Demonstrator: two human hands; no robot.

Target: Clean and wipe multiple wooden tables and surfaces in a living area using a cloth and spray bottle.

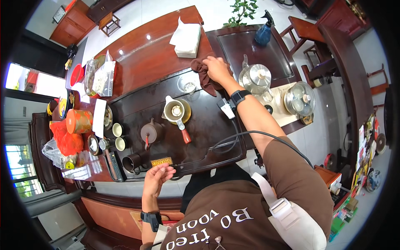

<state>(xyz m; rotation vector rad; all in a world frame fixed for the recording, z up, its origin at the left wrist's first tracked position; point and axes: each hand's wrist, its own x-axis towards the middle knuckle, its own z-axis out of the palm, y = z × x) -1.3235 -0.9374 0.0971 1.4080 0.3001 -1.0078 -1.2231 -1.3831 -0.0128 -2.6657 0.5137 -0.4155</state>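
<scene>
My right hand (217, 70) grips a crumpled brown cloth (207, 82) at the far right corner of the dark tea tray (200, 150). My left hand (160, 174) is at the tray's near edge, fingers curled together, close to a gold patterned packet (161, 161); whether it touches the packet I cannot tell. Left of the cloth stands a clear glass cup (188, 85). Mid-tray, a strainer with a red handle (186, 136) rests on a glass pitcher (187, 114) of yellowish liquid. A brown clay teapot (151, 132) is left of it.
A glass kettle (257, 78) and a lidded glass pot with cups (299, 99) stand right of the tray. A black cable (265, 132) passes by my right arm. Small cups (120, 144), a dark mug (131, 162), a tissue pack (187, 40) and a blue spray bottle (263, 33) stand around.
</scene>
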